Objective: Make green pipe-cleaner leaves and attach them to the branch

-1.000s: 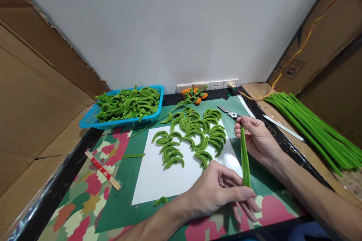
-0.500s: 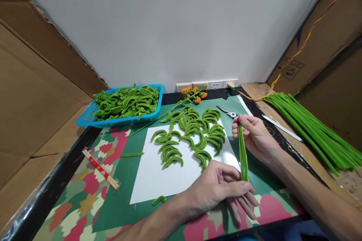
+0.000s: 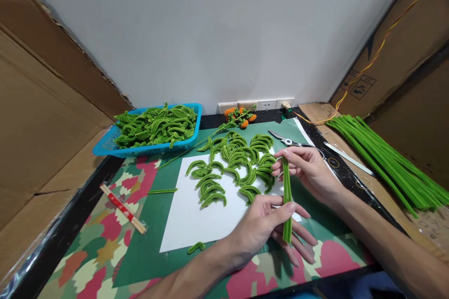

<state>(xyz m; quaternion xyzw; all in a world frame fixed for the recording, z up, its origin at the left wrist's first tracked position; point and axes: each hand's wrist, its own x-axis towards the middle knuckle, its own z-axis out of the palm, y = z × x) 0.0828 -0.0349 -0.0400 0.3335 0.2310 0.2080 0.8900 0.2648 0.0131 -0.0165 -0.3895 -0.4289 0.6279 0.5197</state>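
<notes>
A short bundle of straight green fuzzy stems [image 3: 286,182] stands nearly upright between my hands. My left hand [image 3: 270,224] pinches its lower part between thumb and fingers, the other fingers spread behind it. At the top end, my right hand [image 3: 305,166] grips it with thumb and fingertips. Many curved green fuzzy pieces [image 3: 212,191] lie in clusters on a white sheet [image 3: 196,229], left of my hands. Scissors [image 3: 288,142] rest just beyond my right hand, their handles partly hidden by it.
A blue basket [image 3: 199,124] at the back left holds more curved green pieces. Beside it lies an orange flower stem [image 3: 244,124]. Long green stems [image 3: 389,163] lie at the right. Wrapped chopsticks [image 3: 122,209] and one straight green piece [image 3: 162,191] are at the left.
Both hands hold the bundle further left; my right hand has moved left and slightly down, uncovering the scissors' handles. The bundle's lower end now sticks out below my left thumb.
</notes>
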